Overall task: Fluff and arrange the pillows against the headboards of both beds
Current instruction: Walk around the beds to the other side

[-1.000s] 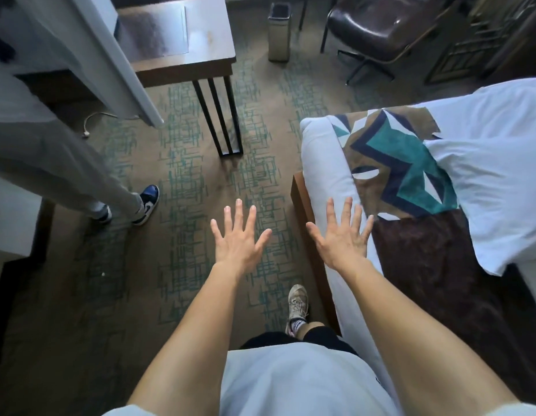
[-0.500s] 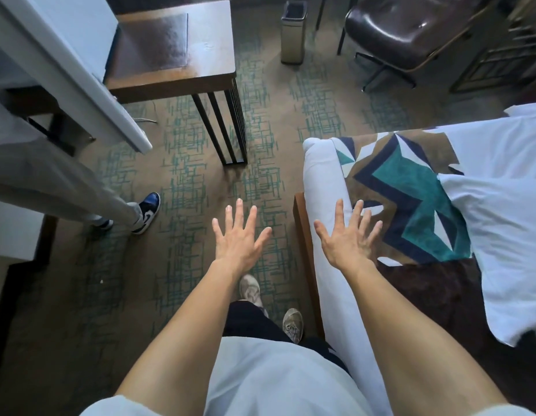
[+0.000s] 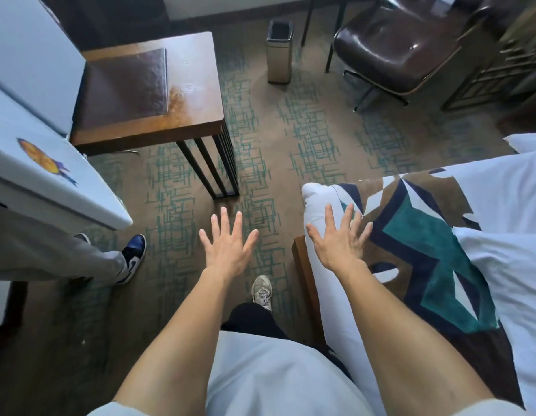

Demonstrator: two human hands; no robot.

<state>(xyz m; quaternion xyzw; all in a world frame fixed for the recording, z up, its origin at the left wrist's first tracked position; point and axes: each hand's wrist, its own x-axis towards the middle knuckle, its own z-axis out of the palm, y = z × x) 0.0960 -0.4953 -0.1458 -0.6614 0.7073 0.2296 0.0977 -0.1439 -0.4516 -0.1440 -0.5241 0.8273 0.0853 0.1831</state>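
Both my hands are stretched out in front of me, palms down, fingers spread, holding nothing. My left hand (image 3: 227,244) hovers over the patterned carpet. My right hand (image 3: 338,240) is over the foot corner of a bed (image 3: 317,205) with white sheets. A runner (image 3: 422,244) with a brown, teal and navy geometric pattern lies across the bed's foot. White bedding (image 3: 506,229) covers the bed to the right. No pillow or headboard is in view.
A wooden side table (image 3: 158,94) on black metal legs stands ahead on the left. A metal waste bin (image 3: 279,52) and a dark leather chair (image 3: 398,46) are further off. Another person's leg and blue-and-white shoe (image 3: 134,256) are at the left, under a white surface (image 3: 50,181).
I have stepped forward along the bed's foot; the table, bin and chair appear closer and lower. My hands stay spread, and my right hand now lies over the bed corner.
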